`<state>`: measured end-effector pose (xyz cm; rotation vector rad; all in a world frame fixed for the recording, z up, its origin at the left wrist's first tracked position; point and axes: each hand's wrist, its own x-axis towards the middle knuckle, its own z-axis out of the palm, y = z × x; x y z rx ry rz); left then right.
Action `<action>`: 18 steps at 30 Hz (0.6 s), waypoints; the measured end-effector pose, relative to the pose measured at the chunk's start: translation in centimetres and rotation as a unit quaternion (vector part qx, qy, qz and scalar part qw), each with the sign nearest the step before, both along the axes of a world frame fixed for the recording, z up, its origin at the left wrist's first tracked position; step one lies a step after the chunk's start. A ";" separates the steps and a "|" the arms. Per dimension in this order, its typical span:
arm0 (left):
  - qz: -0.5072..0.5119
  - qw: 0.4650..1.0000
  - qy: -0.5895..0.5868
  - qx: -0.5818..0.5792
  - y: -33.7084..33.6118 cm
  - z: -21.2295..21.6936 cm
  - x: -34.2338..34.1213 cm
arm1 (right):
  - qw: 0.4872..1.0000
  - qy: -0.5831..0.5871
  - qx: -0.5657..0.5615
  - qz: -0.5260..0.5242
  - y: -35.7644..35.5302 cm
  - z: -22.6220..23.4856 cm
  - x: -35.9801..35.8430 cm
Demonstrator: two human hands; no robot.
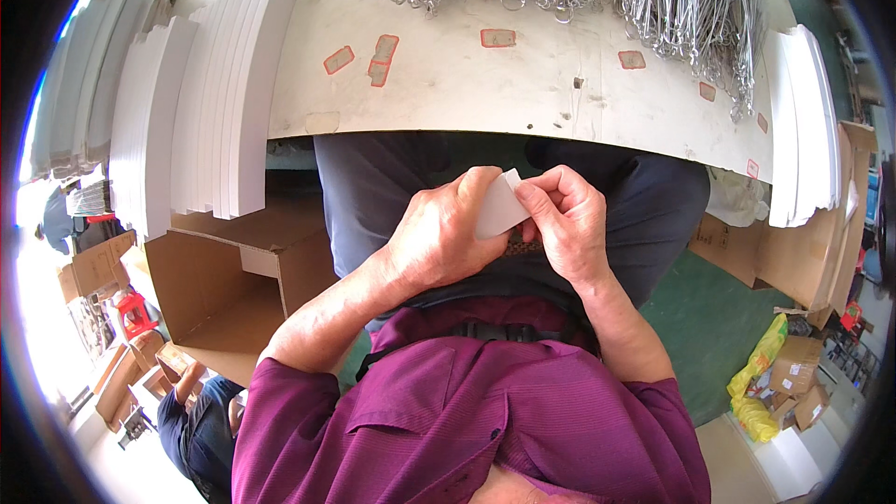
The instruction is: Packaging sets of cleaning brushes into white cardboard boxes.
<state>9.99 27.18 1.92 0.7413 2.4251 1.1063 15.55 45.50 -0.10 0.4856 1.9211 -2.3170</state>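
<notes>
The flat-faced white piece is positioned over the dark blue-grey trousers. The left hand grasps it from 9 o'clock, fingers curled around it; the right hand pinches its 1 o'clock corner between thumb and bent forefinger. Relative to the piece, the worn off-white tabletop lies at 12 o'clock, silver looped metal wires at 1 o'clock, and long white rectangular bars at 10 o'clock.

The left hand grips a white piece over the person's lap, and the right hand pinches its right edge. On the table, looped metal wires lie far; white boxes stand left.
</notes>
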 end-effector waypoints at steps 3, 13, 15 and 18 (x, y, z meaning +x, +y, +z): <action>-0.003 0.999 0.037 0.027 -0.2 -0.1 0.2 | 1.000 -0.012 -0.009 0.002 0.2 0.3 -0.2; -0.002 0.999 0.025 0.032 -0.6 0.0 0.4 | 0.999 -0.001 0.036 -0.022 -0.7 0.7 0.1; 0.003 0.999 0.021 0.036 -0.6 0.1 0.4 | 0.995 0.042 0.084 -0.028 -1.2 0.3 0.4; 0.009 0.999 0.024 0.026 -0.7 0.3 0.1 | 0.985 0.103 0.133 -0.031 -1.7 0.9 0.4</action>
